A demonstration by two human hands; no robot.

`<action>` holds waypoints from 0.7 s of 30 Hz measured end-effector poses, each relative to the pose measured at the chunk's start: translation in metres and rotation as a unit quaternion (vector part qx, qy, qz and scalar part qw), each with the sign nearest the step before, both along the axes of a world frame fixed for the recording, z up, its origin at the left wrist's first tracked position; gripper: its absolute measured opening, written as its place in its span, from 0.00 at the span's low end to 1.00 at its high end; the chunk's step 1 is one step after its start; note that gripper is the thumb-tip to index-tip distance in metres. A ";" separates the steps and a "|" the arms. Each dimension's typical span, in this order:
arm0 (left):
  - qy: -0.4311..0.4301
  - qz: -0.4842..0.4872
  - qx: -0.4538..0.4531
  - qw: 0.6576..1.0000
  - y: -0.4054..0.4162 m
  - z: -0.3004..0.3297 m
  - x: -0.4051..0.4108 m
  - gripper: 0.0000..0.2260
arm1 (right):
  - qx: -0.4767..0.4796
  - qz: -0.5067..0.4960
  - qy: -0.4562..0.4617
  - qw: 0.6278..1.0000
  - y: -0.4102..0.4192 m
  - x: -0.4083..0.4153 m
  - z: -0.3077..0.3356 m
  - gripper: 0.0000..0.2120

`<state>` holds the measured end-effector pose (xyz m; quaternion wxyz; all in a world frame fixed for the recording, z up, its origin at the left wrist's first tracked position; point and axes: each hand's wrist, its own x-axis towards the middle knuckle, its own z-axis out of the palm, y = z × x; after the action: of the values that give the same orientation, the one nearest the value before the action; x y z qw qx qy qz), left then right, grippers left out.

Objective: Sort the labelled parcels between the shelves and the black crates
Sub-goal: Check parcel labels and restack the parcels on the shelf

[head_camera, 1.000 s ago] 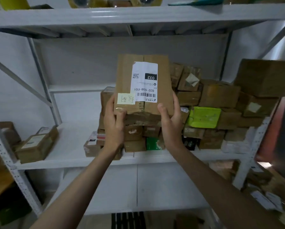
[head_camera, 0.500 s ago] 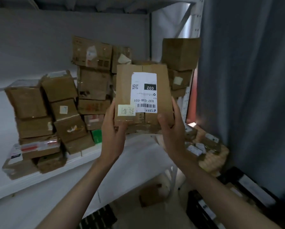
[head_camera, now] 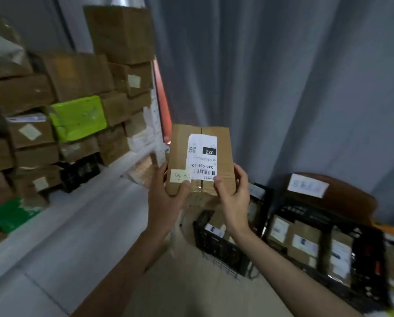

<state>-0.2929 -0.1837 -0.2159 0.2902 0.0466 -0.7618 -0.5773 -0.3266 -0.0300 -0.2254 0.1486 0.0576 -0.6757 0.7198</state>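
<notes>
Holding brown cardboard parcel (head_camera: 200, 160) upright in mid-air w/ both hands, white label reading 032-038-E01 upside down facing cam; left hand (head_camera: 166, 197) grips its lower left edge, thumb on a small yellow note, right hand (head_camera: 233, 195) grips lower right edge, thumb by the barcode, fingers curled behind. Parcel sits above black crates (head_camera: 223, 248) w/ labelled parcels inside, grey curtain (head_camera: 283, 76) behind. Shelf (head_camera: 77, 220) on left stacked w/ boxes, incl. a lime-green one (head_camera: 79, 117).
</notes>
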 end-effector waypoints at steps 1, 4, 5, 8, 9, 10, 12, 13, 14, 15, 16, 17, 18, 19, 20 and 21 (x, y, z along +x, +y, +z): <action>-0.011 -0.016 -0.002 1.000 0.010 -0.009 -0.004 0.25 | 0.008 -0.018 -0.014 1.000 0.011 0.002 -0.007 0.26; -0.051 -0.065 0.009 0.997 0.038 -0.037 -0.017 0.27 | 0.024 -0.063 -0.057 0.996 0.043 0.004 -0.031 0.28; -0.063 -0.081 0.008 0.995 0.046 -0.046 -0.023 0.27 | 0.026 -0.076 -0.069 0.994 0.053 0.003 -0.038 0.30; -0.097 -0.111 -0.008 0.989 0.068 -0.071 -0.043 0.30 | 0.031 -0.105 -0.099 0.989 0.078 -0.007 -0.060 0.32; -0.109 -0.116 -0.013 0.987 0.075 -0.078 -0.051 0.31 | 0.032 -0.110 -0.109 0.987 0.085 -0.012 -0.068 0.32; -0.119 -0.117 -0.017 0.986 0.080 -0.086 -0.059 0.31 | 0.035 -0.114 -0.119 0.986 0.092 -0.017 -0.075 0.32; -0.137 -0.117 -0.026 0.983 0.092 -0.099 -0.075 0.29 | 0.039 -0.121 -0.142 0.982 0.105 -0.029 -0.088 0.32; -0.145 -0.118 -0.032 0.982 0.097 -0.104 -0.083 0.28 | 0.038 -0.120 -0.153 0.980 0.111 -0.036 -0.095 0.32; -0.152 -0.119 -0.037 0.981 0.104 -0.108 -0.090 0.27 | 0.036 -0.117 -0.166 0.979 0.116 -0.043 -0.101 0.31; -0.160 -0.121 -0.040 0.979 0.109 -0.113 -0.098 0.25 | 0.032 -0.111 -0.178 0.977 0.122 -0.051 -0.108 0.30; -0.168 -0.122 -0.040 0.977 0.116 -0.116 -0.105 0.23 | 0.027 -0.104 -0.190 0.976 0.127 -0.059 -0.114 0.30; -0.178 -0.121 -0.038 0.976 0.121 -0.121 -0.112 0.21 | 0.024 -0.098 -0.201 0.974 0.132 -0.066 -0.121 0.30; -0.189 -0.119 -0.037 0.974 0.126 -0.125 -0.119 0.20 | 0.025 -0.092 -0.213 0.972 0.137 -0.074 -0.129 0.29; -0.201 -0.117 -0.038 0.972 0.130 -0.130 -0.124 0.19 | 0.027 -0.085 -0.226 0.970 0.140 -0.082 -0.138 0.29; -0.216 -0.115 -0.043 0.969 0.132 -0.136 -0.129 0.18 | 0.026 -0.080 -0.241 0.967 0.143 -0.089 -0.146 0.29; -0.228 -0.109 -0.048 0.966 0.134 -0.142 -0.133 0.18 | 0.026 -0.077 -0.255 0.964 0.145 -0.096 -0.154 0.29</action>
<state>-0.4264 -0.0502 -0.3584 0.0460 0.0796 -0.8349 -0.5427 -0.4230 0.1153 -0.3791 0.0250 -0.1763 -0.7122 0.6790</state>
